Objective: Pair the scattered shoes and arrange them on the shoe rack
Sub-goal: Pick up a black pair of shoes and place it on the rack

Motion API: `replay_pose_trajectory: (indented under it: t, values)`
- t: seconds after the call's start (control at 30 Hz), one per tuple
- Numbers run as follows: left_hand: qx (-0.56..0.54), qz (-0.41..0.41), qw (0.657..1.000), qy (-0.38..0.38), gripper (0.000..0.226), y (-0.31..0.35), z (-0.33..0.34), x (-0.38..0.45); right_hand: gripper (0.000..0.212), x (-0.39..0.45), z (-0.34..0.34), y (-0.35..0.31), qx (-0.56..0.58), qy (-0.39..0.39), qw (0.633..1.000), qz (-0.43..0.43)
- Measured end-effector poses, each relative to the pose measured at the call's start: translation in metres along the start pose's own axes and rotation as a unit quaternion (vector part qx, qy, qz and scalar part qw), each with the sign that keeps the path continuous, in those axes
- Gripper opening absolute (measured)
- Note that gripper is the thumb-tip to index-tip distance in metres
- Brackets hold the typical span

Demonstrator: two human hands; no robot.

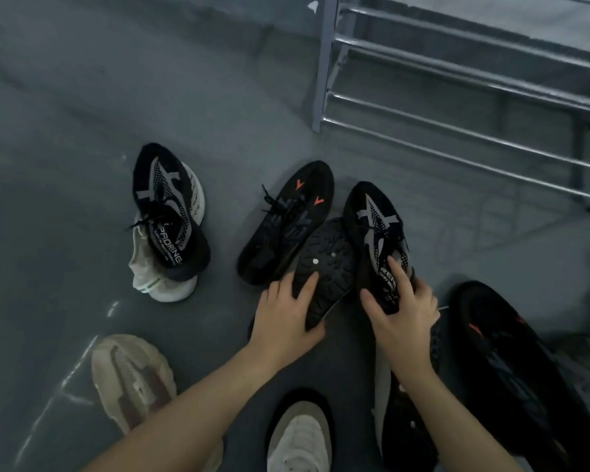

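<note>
My left hand grips an upturned black shoe, its treaded sole facing up. My right hand holds the heel end of a black sneaker with grey markings. Its match lies at the left, on top of a white sneaker. A black shoe with orange marks rests just beyond my left hand. Another black shoe with orange marks lies at the right. The metal shoe rack stands at the upper right, its visible bars bare.
A beige sneaker lies at the lower left on the grey floor. A white shoe with a dark collar sits at the bottom middle. One more dark shoe lies under my right forearm.
</note>
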State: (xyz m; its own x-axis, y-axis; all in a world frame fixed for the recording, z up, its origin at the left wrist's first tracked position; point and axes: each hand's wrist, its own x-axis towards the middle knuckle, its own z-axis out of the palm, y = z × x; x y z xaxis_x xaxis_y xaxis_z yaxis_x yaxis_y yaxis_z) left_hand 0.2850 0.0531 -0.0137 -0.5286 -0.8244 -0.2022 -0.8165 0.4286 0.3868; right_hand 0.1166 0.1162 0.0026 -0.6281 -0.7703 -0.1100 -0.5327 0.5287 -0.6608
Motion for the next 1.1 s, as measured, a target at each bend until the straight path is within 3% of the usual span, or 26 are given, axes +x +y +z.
replay_pose_trajectory:
  t: [0.1,0.2,0.3,0.43,0.63,0.73,0.97,1.1]
  values:
    - [-0.07,-0.014,0.997,0.027,0.071,0.015,-0.004,0.006,0.066,0.002,-0.015,-0.005,0.016,0.028,0.999,-0.042]
    - [-0.045,0.002,0.998,0.036,0.064,0.027,-0.014,0.016,0.064,0.009,-0.024,-0.02,0.008,0.05,0.996,-0.068]
    - [-0.007,0.003,0.992,0.128,0.056,0.018,-0.042,0.021,0.063,0.018,-0.022,-0.042,-0.002,0.038,0.995,-0.097]
    - [0.042,-0.103,0.963,0.247,0.061,-0.02,-0.085,0.024,0.064,0.023,0.003,-0.08,0.017,-0.003,0.989,-0.144]
    - [0.039,-0.322,0.926,0.195,0.085,-0.098,-0.109,0.022,0.061,0.033,0.049,-0.143,-0.01,-0.038,0.977,-0.208]
    - [-0.007,-0.382,0.913,0.143,0.093,-0.123,-0.102,0.025,0.06,0.035,0.068,-0.158,-0.025,-0.054,0.972,-0.226]
    - [-0.021,-0.362,0.926,0.109,0.096,-0.127,-0.088,0.039,0.059,0.046,0.066,-0.158,-0.013,-0.066,0.974,-0.214]
    - [-0.12,-0.351,0.91,0.189,0.087,-0.114,-0.095,0.038,0.059,0.057,0.041,-0.15,0.004,-0.059,0.977,-0.204]
